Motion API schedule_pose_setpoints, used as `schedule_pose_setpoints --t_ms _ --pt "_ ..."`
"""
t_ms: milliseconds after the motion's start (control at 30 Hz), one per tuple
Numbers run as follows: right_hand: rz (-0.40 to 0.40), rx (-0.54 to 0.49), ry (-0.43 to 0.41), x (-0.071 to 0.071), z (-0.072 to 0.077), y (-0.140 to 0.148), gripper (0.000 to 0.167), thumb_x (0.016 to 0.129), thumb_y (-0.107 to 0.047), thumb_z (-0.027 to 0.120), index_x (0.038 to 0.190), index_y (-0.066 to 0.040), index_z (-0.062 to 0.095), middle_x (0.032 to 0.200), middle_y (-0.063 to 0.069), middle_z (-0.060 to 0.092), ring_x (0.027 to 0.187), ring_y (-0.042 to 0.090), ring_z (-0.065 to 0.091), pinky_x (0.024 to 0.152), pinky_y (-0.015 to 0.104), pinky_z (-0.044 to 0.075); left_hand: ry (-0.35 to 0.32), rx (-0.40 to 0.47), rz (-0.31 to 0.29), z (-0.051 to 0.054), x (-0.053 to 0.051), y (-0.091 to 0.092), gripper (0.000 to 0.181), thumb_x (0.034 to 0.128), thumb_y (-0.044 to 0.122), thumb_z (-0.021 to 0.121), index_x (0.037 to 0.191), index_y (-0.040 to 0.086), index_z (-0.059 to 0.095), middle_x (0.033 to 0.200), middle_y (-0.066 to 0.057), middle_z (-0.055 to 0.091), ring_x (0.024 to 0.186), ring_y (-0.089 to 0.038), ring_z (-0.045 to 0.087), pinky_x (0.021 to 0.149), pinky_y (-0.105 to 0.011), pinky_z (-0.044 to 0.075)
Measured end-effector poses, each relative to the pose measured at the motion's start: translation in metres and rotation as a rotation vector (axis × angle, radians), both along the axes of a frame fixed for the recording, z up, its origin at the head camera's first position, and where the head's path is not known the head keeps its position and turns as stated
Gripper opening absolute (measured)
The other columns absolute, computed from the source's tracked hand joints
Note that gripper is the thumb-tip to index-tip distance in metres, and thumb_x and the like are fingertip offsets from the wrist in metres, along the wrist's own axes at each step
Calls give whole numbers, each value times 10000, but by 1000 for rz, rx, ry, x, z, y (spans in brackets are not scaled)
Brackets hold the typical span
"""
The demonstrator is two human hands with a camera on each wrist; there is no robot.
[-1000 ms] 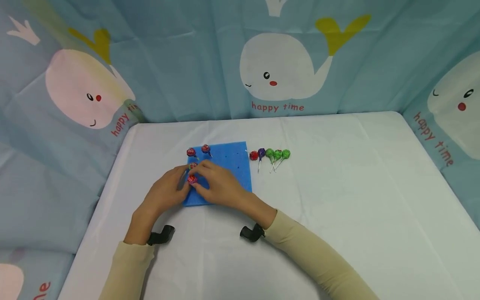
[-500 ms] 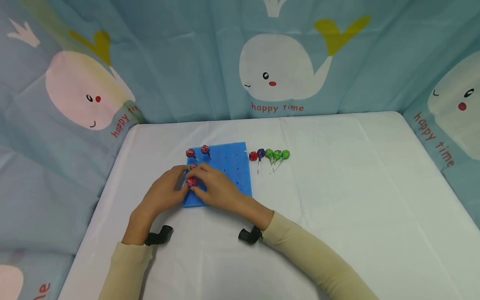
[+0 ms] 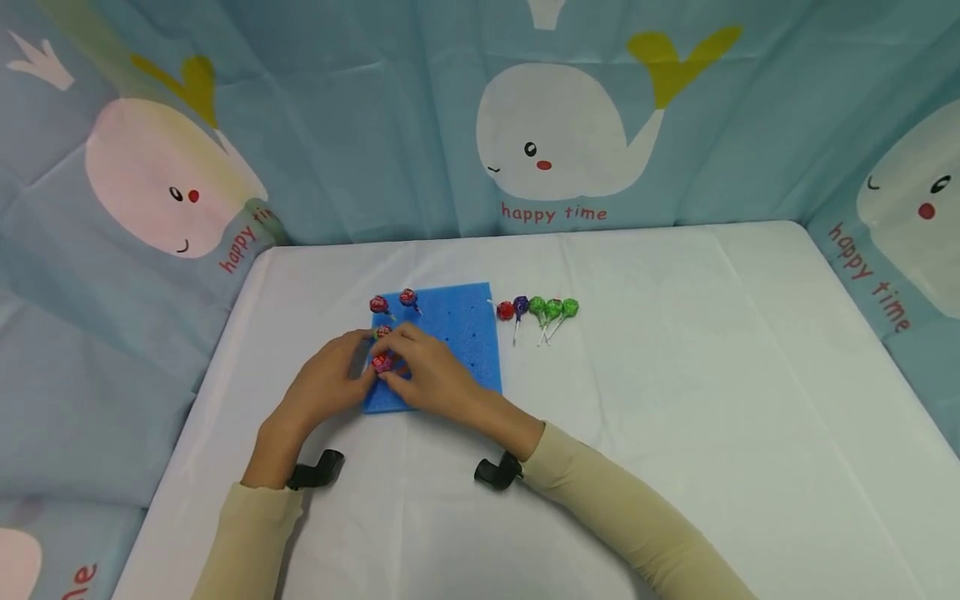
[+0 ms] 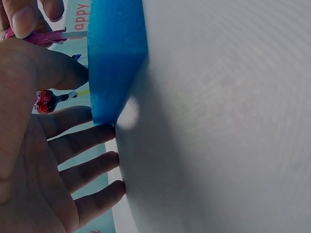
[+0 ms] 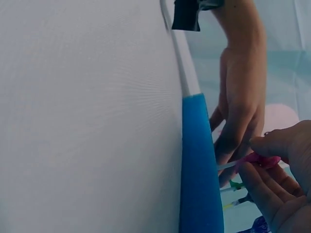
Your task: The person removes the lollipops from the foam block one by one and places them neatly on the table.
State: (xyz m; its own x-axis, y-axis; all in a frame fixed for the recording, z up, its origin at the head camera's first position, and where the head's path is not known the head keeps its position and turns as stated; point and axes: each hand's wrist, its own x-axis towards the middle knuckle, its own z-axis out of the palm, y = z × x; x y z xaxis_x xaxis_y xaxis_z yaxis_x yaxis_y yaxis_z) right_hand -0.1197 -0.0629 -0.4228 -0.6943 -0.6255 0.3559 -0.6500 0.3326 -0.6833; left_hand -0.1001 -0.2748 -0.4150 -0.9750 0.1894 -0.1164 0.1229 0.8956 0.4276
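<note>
A blue foam board [image 3: 461, 321] with small holes lies on the white table. My right hand [image 3: 438, 375] pinches a pink-wrapped lollipop [image 3: 382, 363] between thumb and fingers near the board's left edge. In the right wrist view the lollipop's white stick [image 5: 226, 166] meets the board's face; how deep it goes is hidden. My left hand [image 3: 326, 375] lies along the board's left side. In the left wrist view its fingers [image 4: 90, 172] are nearly straight, some touching the board's edge. Two red lollipops [image 3: 378, 305] [image 3: 408, 297] stand at the back, and another lollipop [image 3: 383, 332] just behind the held one.
Right of the board lie a red lollipop [image 3: 506, 311], a purple lollipop [image 3: 521, 306] and green lollipops [image 3: 553, 309] in a row. Black wrist mounts [image 3: 318, 471] sit at both wrists. A blue whale-print curtain [image 3: 420, 125] hangs behind and beside the table.
My right hand and the pink lollipop have shifted slightly toward the near left over the board. The left hand keeps its place at the board's edge.
</note>
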Motion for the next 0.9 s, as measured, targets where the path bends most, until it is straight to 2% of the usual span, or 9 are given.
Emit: schedule_pose_setpoints --t_ms 300,500,900 --pt "-4 -11 -36 -1 -2 0 312 994 -121 735 1300 -82 687 1256 81 638 1029 136 687 850 129 547 36 3 -4 -3 0 -1 564 1017 225 617 1498 -47 503 1525 -284 562 1425 -495 527 1178 -682 428" --pt "-3 -19 -3 -1 -3 2 286 992 -127 739 1274 -96 701 1231 69 641 1018 119 667 845 158 546 43 -10 -6 -8 -1 -2 569 1024 236 610 1509 -37 494 1529 -280 561 1429 -496 524 1184 -681 426" --pt "-19 -30 35 -1 2 4 264 993 -143 741 1250 -94 708 1229 75 640 1053 143 700 893 236 599 53 -13 -17 -7 -3 -1 553 1029 239 591 1487 -58 505 1492 -291 586 1393 -500 554 1169 -677 443"
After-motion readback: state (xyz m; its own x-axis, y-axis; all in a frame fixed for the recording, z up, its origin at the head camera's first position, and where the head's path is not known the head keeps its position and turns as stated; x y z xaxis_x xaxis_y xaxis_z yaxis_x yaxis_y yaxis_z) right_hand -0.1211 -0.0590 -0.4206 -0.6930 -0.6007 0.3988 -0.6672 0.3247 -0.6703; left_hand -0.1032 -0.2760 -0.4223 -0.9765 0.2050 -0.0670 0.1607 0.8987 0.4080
